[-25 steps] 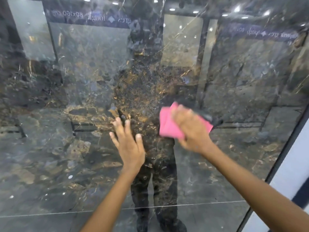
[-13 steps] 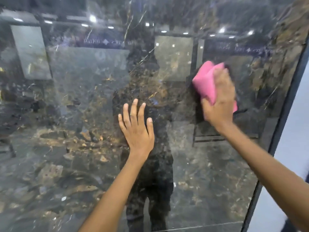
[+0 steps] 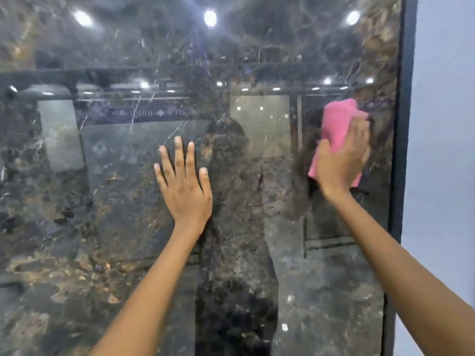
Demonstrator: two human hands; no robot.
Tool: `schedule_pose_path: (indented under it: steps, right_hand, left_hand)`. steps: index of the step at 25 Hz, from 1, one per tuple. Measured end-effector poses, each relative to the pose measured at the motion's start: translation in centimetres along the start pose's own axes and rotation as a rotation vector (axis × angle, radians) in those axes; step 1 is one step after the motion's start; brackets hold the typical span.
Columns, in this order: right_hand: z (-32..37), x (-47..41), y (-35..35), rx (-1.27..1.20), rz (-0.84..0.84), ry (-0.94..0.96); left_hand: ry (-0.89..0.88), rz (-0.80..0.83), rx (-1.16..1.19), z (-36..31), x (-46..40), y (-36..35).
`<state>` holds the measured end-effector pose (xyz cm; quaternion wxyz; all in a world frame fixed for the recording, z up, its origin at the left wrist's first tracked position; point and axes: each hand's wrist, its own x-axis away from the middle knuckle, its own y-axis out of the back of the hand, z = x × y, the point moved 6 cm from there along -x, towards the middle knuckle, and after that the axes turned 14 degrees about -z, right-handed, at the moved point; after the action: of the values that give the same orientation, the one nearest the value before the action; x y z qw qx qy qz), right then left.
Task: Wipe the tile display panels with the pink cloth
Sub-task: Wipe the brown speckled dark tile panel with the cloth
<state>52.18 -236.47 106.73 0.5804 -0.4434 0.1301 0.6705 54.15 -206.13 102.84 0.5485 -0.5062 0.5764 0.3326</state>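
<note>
A tall, glossy dark marble tile panel with brown and gold veins fills the view. My right hand presses the folded pink cloth flat against the panel near its right edge, fingers straight over the cloth. The cloth sticks out above and below the hand. My left hand lies flat on the panel's middle with fingers spread, holding nothing.
A dark frame strip runs down the panel's right edge, with a pale wall beyond it. The shiny surface mirrors ceiling lights, other display panels and a standing person.
My right hand has carried the pink cloth up and to the right across the panel, toward its right edge. The left hand has shifted higher on the panel and stays flat.
</note>
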Motion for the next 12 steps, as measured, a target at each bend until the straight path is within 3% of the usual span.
schedule_pose_path:
  steps: [1, 4, 5, 6, 7, 8, 11, 12]
  right_hand:
    - [1.6, 1.9, -0.4, -0.027, 0.046, 0.107]
    - [5.8, 11.9, -0.9, -0.136, 0.444, 1.083]
    - [5.6, 12.0, -0.9, -0.128, 0.538, 1.273]
    - [5.1, 10.1, -1.2, -0.129, 0.545, 1.320]
    - [4.7, 7.0, -1.5, -0.122, 0.490, 1.215]
    - [4.1, 2.9, -1.6, -0.097, 0.403, 0.986]
    - [0.9, -7.2, -0.5, 0.007, 0.040, 0.101]
    - [1.2, -7.3, -0.7, 0.054, -0.025, -0.092]
  left_hand:
    - [0.022, -0.013, 0.007, -0.1, -0.3, 0.1]
    - [0.065, -0.067, 0.045, -0.9, -2.9, 0.2]
    - [0.046, -0.060, 0.045, -1.2, -3.9, 0.0]
    - [0.022, -0.040, 0.030, -1.4, -4.7, -0.4]
    - [0.003, -0.021, 0.003, -1.5, -5.2, -0.7]
    - [-0.011, -0.013, -0.024, -1.5, -5.4, -1.0]
    - [-0.019, -0.011, -0.057, -1.4, -5.0, -1.6]
    - [-0.024, -0.010, -0.057, -1.3, -5.0, -1.7]
